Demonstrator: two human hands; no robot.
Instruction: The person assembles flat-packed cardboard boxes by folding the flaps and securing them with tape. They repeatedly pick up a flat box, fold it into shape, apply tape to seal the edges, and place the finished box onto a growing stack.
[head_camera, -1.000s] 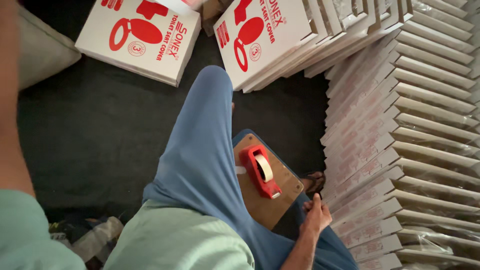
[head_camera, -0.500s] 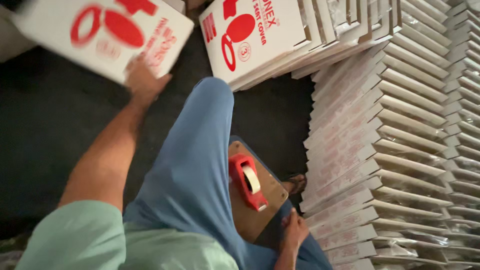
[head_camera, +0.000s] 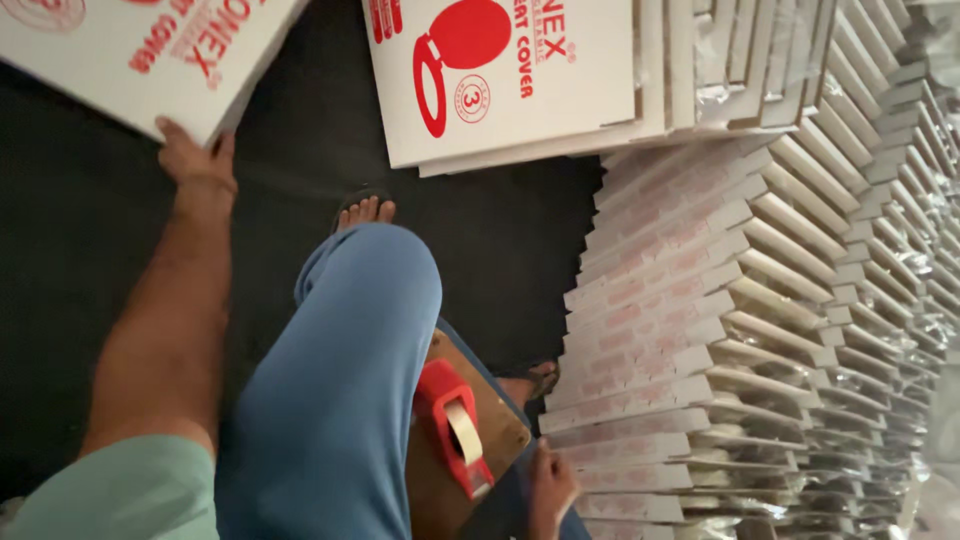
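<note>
Left hand (head_camera: 195, 160) up at ten o'clock, fingers curled around the edge of a white box (head_camera: 130, 50). At six o'clock, a red tape dispenser (head_camera: 452, 425) sits on a board (head_camera: 490, 420). Right hand (head_camera: 550, 490) rests beside it, grip unclear; box stack (head_camera: 760, 330) at three o'clock.

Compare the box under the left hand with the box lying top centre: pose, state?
The left box is gripped at its edge by the left hand and runs out of frame; the centre box lies untouched on a stack, its face in full view. Both are flat and white with red print.
</note>
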